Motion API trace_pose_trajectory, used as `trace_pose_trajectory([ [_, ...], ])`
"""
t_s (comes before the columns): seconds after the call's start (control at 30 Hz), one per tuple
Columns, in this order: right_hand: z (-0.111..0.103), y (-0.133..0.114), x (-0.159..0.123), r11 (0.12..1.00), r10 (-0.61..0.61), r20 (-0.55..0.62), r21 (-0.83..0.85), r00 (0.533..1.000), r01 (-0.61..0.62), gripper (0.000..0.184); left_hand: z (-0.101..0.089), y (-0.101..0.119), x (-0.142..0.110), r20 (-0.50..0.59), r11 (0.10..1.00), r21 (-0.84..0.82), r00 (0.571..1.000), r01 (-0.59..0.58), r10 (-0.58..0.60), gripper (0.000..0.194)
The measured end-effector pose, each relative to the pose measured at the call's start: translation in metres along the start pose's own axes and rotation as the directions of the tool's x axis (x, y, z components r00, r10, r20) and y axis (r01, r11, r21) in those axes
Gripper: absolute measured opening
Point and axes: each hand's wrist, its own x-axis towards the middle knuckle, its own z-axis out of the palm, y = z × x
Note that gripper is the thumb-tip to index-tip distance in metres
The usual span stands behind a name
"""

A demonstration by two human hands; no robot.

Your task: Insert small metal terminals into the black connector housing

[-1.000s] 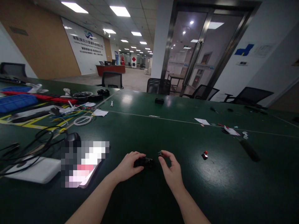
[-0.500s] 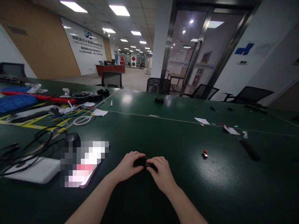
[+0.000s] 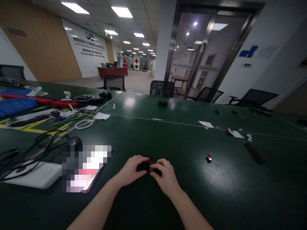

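Head view: left hand and right hand both pinched narrow on a small black part resting on the green table, just in front of the person. Looks like rigid plastic, light, probably small clip features, so grip it by the ends, not the middle. Fine detail too dark to tell. Tiny red piece lies apart to the right

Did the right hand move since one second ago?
Yes. The right hand went left, away from the small red part, and now meets the left hand on the small black device.
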Motion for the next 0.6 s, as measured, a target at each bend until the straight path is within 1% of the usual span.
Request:
trace_pose_trajectory([
  [0.17,-0.0050,0.0021,-0.0005,0.997,0.033,-0.014,0.074,0.999,-0.032,0.030,0.0007,-0.0003,0.0002,-0.010,1.000,0.001,1.000,-0.001,0.001,0.043],
  [0.27,-0.0066,0.0047,0.0000,0.991,0.067,-0.017,0.117,0.998,-0.064,0.036,0.0000,0.0005,0.0006,-0.003,1.000,-0.022,1.000,0.020,-0.020,0.043],
  [0.4,-0.0068,0.0062,0.0000,0.987,0.089,-0.013,0.137,0.996,-0.086,0.046,-0.0010,0.0016,0.0010,-0.003,0.999,-0.022,0.999,0.035,-0.035,0.046],
  [0.5,-0.0064,0.0066,-0.0003,0.984,0.125,0.002,0.128,0.992,-0.124,0.047,-0.0007,0.0006,0.0009,-0.003,0.999,-0.023,1.000,0.030,-0.030,0.046],
  [0.6,-0.0062,0.0075,-0.0006,0.980,0.149,0.008,0.134,0.989,-0.148,0.043,0.0000,-0.0004,0.0009,0.009,0.999,-0.034,0.999,0.037,-0.036,0.046],
])
